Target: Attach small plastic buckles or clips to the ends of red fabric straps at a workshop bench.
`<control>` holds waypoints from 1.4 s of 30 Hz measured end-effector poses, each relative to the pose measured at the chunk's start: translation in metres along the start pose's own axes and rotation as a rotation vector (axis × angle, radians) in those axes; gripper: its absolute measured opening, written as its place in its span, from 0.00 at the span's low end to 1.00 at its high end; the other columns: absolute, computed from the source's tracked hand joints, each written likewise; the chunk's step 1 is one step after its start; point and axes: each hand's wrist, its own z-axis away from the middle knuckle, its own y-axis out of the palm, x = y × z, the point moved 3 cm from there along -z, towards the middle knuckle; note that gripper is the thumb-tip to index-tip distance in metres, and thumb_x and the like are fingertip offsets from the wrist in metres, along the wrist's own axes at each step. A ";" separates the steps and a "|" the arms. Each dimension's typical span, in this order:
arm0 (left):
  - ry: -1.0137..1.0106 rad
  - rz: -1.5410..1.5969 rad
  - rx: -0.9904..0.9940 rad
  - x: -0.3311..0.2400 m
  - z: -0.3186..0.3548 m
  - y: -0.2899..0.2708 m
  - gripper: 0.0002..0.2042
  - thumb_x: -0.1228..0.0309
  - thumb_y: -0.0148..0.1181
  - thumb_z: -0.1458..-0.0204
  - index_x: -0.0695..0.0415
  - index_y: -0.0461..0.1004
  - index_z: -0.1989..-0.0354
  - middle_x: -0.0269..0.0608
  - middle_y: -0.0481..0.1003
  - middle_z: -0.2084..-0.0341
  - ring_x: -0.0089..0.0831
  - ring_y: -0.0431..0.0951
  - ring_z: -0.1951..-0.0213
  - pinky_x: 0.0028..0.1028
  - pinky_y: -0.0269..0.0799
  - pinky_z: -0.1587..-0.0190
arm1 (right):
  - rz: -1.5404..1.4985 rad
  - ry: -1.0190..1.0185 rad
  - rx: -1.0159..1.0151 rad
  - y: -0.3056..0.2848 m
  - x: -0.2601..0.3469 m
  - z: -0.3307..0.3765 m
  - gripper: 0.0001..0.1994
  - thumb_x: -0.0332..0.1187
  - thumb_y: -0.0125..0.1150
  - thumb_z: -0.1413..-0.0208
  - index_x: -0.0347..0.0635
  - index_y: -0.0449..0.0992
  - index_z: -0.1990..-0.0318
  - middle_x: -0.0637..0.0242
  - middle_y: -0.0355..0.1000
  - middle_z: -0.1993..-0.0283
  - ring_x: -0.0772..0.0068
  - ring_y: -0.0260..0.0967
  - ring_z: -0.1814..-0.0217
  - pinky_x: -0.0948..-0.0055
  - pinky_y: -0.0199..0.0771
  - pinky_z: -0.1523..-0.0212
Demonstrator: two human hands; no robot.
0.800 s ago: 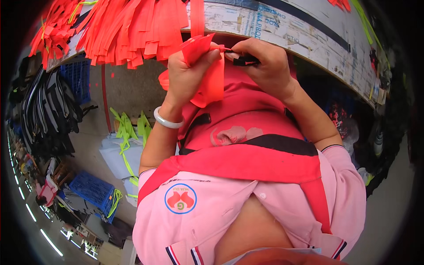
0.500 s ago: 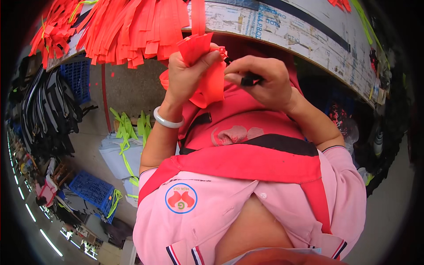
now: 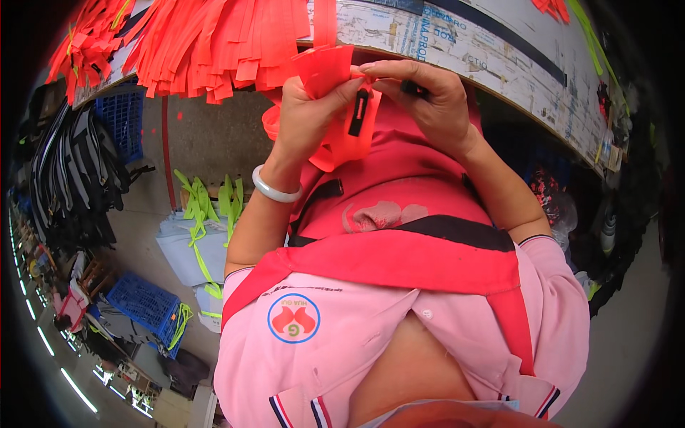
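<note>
My left hand [image 3: 308,110] is closed around a folded bright orange-red strap [image 3: 322,70], whose loops hang below the fist. A small black slotted buckle [image 3: 359,113] lies against the strap beside my left thumb. My right hand [image 3: 432,96] has its thumb and index fingertips brought together at the strap's edge next to the buckle. A second small black piece [image 3: 414,89] shows among the right fingers; its kind is not clear. What lies exactly between the right fingertips is partly hidden.
A workbench [image 3: 492,60] with a worn printed covering runs across the top. Many orange-red straps [image 3: 214,53] hang over its edge at left. Black straps [image 3: 75,175], a blue crate [image 3: 146,307] and grey sheets with lime-green strips [image 3: 203,207] are at left.
My right hand has moved up to the strap's edge, and its fingertips have left the buckle's place. The black buckle now shows fully beside my left thumb. My left hand still grips the strap.
</note>
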 end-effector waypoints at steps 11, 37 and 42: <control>-0.047 0.156 -0.057 -0.002 -0.001 0.003 0.07 0.75 0.59 0.45 0.63 0.77 0.60 0.34 0.77 0.72 0.18 0.76 0.71 0.17 0.70 0.70 | -0.077 0.448 -0.159 0.002 -0.016 0.013 0.10 0.33 0.63 0.45 0.37 0.77 0.58 0.74 0.71 0.71 0.85 0.65 0.71 0.84 0.66 0.70; -0.282 0.216 0.043 -0.010 -0.001 -0.011 0.10 0.72 0.57 0.46 0.65 0.73 0.58 0.40 0.77 0.74 0.19 0.73 0.79 0.16 0.63 0.79 | -0.137 0.589 0.139 0.000 0.005 -0.005 0.11 0.36 0.65 0.47 0.36 0.76 0.67 0.75 0.68 0.73 0.87 0.61 0.69 0.84 0.61 0.68; -0.279 0.191 0.078 -0.006 -0.001 -0.013 0.11 0.72 0.57 0.46 0.66 0.73 0.59 0.40 0.76 0.75 0.20 0.72 0.80 0.17 0.63 0.80 | -0.171 0.601 0.148 0.000 0.004 -0.004 0.10 0.35 0.66 0.48 0.36 0.77 0.68 0.74 0.70 0.72 0.87 0.62 0.68 0.83 0.63 0.67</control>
